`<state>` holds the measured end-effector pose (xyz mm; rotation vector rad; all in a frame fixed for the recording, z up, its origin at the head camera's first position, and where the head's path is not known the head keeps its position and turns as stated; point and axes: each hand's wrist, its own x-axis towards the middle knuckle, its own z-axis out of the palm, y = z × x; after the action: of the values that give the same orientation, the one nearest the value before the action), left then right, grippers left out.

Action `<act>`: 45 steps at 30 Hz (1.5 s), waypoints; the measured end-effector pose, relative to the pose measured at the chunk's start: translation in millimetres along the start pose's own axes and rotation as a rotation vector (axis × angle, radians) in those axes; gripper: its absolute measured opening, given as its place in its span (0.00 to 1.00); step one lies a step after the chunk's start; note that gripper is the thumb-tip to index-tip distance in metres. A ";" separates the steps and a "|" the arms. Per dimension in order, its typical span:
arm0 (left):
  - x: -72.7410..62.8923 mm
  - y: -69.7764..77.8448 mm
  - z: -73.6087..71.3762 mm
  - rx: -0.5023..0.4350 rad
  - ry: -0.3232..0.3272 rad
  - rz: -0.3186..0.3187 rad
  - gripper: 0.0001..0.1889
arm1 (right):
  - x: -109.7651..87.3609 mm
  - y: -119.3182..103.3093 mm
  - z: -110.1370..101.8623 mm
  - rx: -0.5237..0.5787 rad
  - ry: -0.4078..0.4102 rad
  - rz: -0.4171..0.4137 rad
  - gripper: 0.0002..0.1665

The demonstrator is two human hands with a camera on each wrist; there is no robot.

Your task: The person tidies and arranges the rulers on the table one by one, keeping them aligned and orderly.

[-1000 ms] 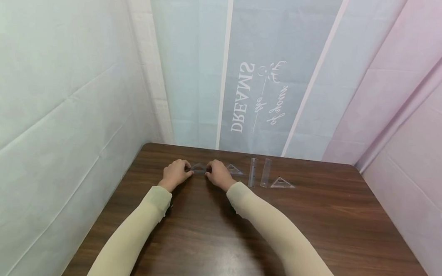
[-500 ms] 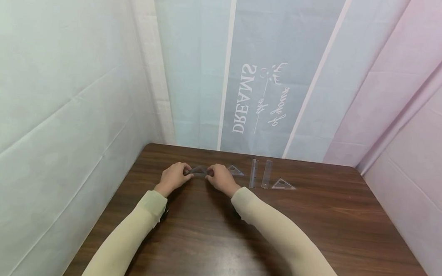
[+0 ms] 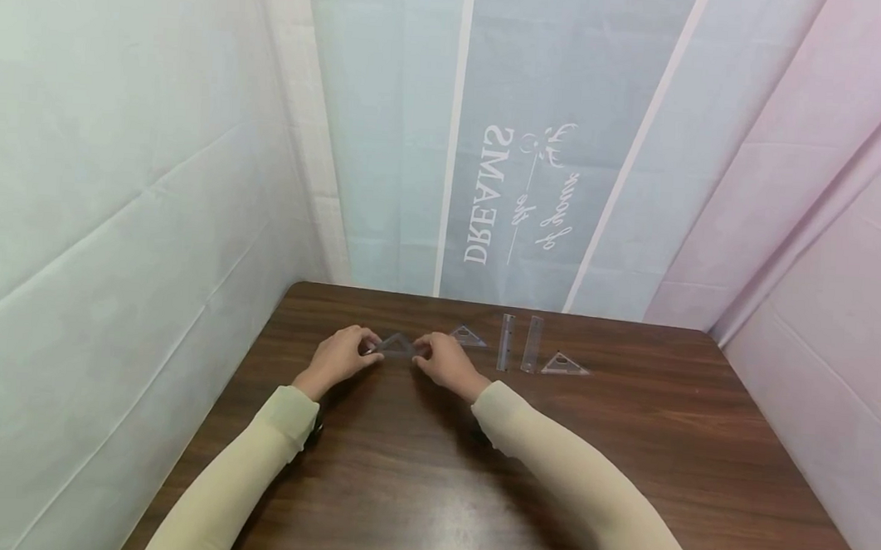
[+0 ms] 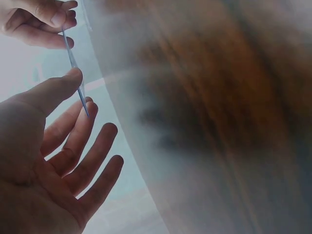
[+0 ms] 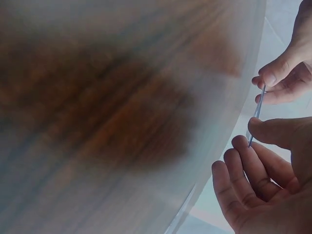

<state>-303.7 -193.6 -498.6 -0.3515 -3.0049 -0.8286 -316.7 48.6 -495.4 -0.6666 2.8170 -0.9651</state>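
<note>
A clear plastic set square [image 3: 388, 342] spans the space between my two hands. My left hand [image 3: 339, 358] pinches its left corner between thumb and fingertips. The opposite corner is pinched by my right hand [image 3: 448, 362]. Seen nearly edge-on in the left wrist view, the set square [image 4: 73, 59] is a thin bluish strip, and the other fingers of the left hand [image 4: 53, 141] spread away from it. In the right wrist view the same strip runs between both thumbs, and the lower fingers of the right hand [image 5: 258, 183] are loosely bent.
Right of my right hand, a second clear set square [image 3: 474, 342] lies on the brown wooden table [image 3: 415, 465]. Beyond it are two clear rulers, one [image 3: 506, 343] beside the other [image 3: 531, 345], then a third set square [image 3: 573, 368]. Fabric curtains [image 3: 388, 139] hang behind the table.
Both hands have shifted slightly toward the person, still pinching the set square, and the wrists have spread apart a little. The set squares and rulers on the right stay in place.
</note>
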 end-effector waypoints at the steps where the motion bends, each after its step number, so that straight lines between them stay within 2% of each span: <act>1: -0.9 0.7 -0.3 -0.004 -0.002 0.002 0.16 | -2.2 -0.3 -1.2 0.008 -0.003 -0.004 0.19; 11: -13.4 6.2 -2.0 -0.024 -0.015 0.030 0.15 | -20.2 2.8 -7.0 0.032 -0.040 -0.039 0.19; 16: -22.7 5.7 -1.0 -0.005 0.002 0.037 0.15 | -27.6 3.0 -6.5 0.028 -0.073 -0.066 0.20; 22: -33.5 8.7 -3.4 0.000 0.029 0.070 0.15 | -34.5 1.6 -8.3 0.043 -0.066 -0.111 0.20; 27: -41.5 10.0 -3.9 0.010 0.033 0.091 0.15 | -41.4 0.3 -8.1 0.075 -0.077 -0.109 0.20; 37: -56.2 12.4 1.6 0.037 0.025 0.122 0.15 | -56.0 1.3 -5.7 0.118 -0.119 -0.142 0.21; 45: -65.9 19.5 0.2 0.053 0.014 0.128 0.15 | -64.3 2.4 -7.6 0.122 -0.155 -0.174 0.21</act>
<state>-235.2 -191.3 -493.1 -0.5285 -2.9476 -0.7374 -261.3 82.4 -494.4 -0.9388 2.5772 -1.0522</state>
